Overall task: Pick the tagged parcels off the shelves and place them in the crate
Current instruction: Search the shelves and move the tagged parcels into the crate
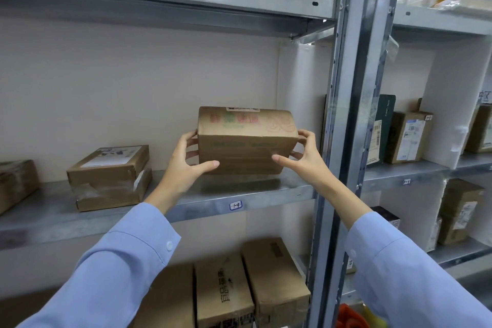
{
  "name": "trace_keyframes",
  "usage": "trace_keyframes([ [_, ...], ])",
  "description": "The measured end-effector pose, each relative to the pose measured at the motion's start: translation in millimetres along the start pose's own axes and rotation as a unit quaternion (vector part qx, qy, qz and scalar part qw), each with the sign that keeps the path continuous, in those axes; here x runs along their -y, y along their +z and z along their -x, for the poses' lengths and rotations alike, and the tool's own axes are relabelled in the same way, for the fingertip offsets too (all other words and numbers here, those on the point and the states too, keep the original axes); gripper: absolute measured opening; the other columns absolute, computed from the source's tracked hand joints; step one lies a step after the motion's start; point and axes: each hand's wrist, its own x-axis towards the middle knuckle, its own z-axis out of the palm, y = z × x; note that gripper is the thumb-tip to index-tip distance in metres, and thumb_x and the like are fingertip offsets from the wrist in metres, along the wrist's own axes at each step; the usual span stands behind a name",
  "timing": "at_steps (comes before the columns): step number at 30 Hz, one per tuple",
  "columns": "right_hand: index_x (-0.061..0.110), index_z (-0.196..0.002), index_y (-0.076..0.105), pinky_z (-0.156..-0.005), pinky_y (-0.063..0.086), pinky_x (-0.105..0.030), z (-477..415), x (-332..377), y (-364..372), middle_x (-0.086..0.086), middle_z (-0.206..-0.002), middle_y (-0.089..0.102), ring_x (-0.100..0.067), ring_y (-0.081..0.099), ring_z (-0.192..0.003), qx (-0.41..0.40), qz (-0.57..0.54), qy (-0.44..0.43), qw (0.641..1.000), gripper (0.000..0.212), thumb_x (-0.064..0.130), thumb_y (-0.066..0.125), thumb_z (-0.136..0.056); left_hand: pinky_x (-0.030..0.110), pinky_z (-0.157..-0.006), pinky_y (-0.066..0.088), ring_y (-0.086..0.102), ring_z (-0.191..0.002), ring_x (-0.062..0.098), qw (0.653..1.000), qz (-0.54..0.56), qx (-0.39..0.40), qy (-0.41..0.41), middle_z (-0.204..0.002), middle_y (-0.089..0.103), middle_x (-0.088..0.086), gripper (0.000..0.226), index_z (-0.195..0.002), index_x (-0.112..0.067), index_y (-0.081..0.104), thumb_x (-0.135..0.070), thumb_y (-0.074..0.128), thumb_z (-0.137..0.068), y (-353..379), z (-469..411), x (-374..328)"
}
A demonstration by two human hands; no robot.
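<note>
A brown cardboard parcel [246, 138] with red and green print and a label on top stands on the middle metal shelf [239, 194]. My left hand [186, 158] grips its left end, thumb across the front face and fingers round the side. My right hand [303, 153] grips its right end the same way. The parcel's underside seems to rest on the shelf. The crate is out of view.
Two stacked flat boxes [110, 176] lie to the left on the same shelf. A steel upright [343, 114] stands just right of my right hand. More parcels [407, 136] fill the right bay, and several boxes [250, 287] sit on the shelf below.
</note>
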Motion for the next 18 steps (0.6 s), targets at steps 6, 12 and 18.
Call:
trace_keyframes([
  [6,0.025,-0.153,0.020,-0.106,0.035,-0.031,0.6,-0.3,3.4,-0.001,-0.155,0.029,-0.018,0.034,-0.139,-0.005,0.024,-0.003,1.000,0.102,0.047,0.080,-0.072,0.011,-0.086,0.039,0.048,-0.123,0.013,1.000,0.000,0.008,-0.010,-0.137,0.046,-0.006,0.080,-0.145,-0.022,0.034,-0.015,0.080,-0.079,3.1,0.9,0.3],
  [12,0.026,-0.149,0.028,-0.108,0.036,-0.032,4.6,1.3,1.9,0.005,-0.147,0.039,-0.011,0.039,-0.133,0.007,0.002,-0.021,1.000,0.085,0.033,0.078,-0.081,0.027,-0.103,0.042,0.048,-0.129,0.019,1.000,0.024,0.003,-0.019,-0.140,0.045,0.000,0.073,-0.141,-0.024,0.041,-0.016,0.080,-0.079,2.1,0.8,9.8],
  [18,0.024,-0.136,0.037,-0.109,0.043,-0.037,3.7,-3.0,-3.4,0.006,-0.134,0.051,-0.011,0.049,-0.126,-0.001,0.000,-0.017,1.000,0.070,0.030,0.079,-0.081,0.005,-0.080,0.046,0.052,-0.120,0.015,0.996,0.083,-0.021,-0.005,-0.115,0.048,-0.017,0.060,-0.122,-0.013,0.035,0.001,0.075,-0.080,11.9,4.3,5.5],
])
